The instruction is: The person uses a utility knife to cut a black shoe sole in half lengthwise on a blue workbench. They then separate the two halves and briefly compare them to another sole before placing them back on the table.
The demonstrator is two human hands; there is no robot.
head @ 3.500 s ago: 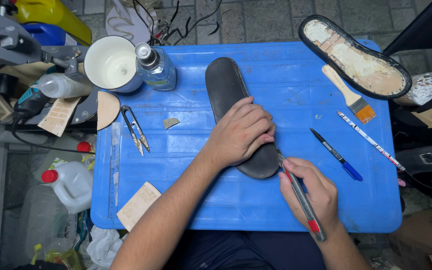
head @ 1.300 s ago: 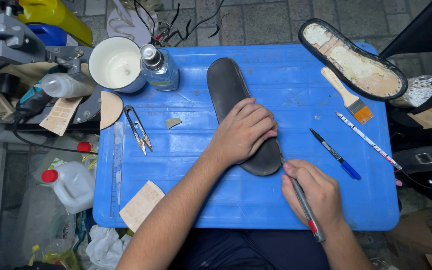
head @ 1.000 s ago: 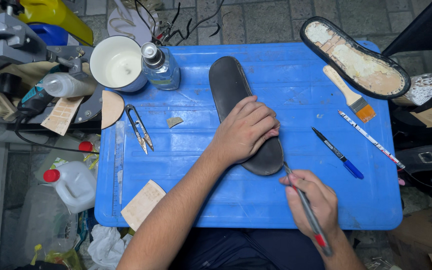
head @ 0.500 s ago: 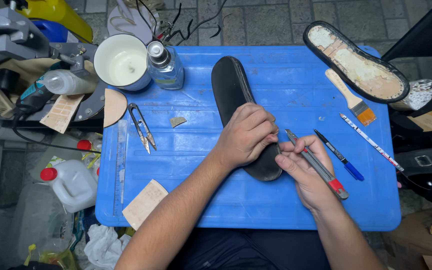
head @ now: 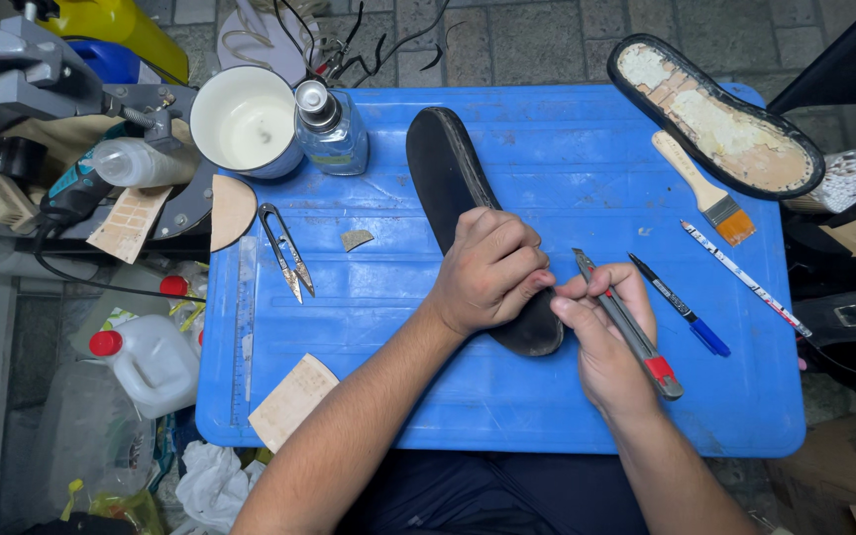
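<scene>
A long black shoe insole (head: 448, 173) lies on the blue plastic table (head: 547, 149). My left hand (head: 487, 269) presses down on its near half, fingers curled over the right edge. My right hand (head: 601, 337) grips a grey utility knife with a red end (head: 636, 337), its tip pointing up beside the insole's right edge, close to my left fingertips. The insole's near end shows between the two hands.
A worn shoe sole (head: 715, 114) and a paintbrush (head: 705, 198) lie at the back right, a blue pen (head: 681, 307) and a thin marked stick (head: 745, 277) to the right. A white cup (head: 245, 124), a bottle (head: 329, 124), snips (head: 284, 253), a ruler (head: 243, 327) and leather scraps sit left.
My right hand has moved up and forward along the insole's right edge, bringing the knife from the near end toward my left fingers. The left hand has stayed on the insole.
</scene>
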